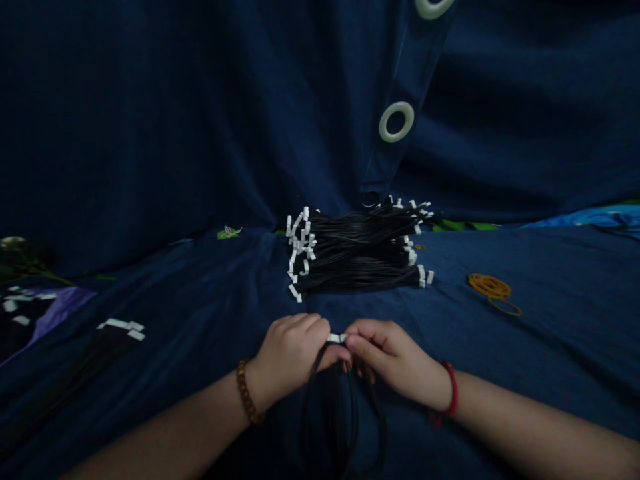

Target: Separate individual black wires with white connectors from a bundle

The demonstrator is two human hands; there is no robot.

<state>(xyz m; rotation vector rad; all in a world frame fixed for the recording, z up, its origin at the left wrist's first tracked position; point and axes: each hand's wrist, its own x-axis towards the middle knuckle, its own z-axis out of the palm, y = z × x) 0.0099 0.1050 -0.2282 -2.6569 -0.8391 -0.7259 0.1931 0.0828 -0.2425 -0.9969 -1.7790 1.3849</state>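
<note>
Your two hands met over dark blue cloth point(210, 340), just in front of a stacked pile of thin black cables with white ends point(357, 250). Your left hand point(295, 343) was curled, thumb and fingers closed on small white plastic connectors point(336, 338); your right hand point(395, 360) pinched their other side between thumb and fingertips, though which piece each hand gripped could not be told. Loose black cables point(336, 413) hung in loops beneath. The pile, its cables lying crosswise, looked gathered and finished with; the handful you held seemed only partway through. Apparently left to handle were a loose black bunch with white tips point(120, 325) to your left and more white-ended pieces beside a purple sheet point(65, 310). Orange-brown elastic bands point(489, 285) lay right of the pile, untouched by either hand.
</note>
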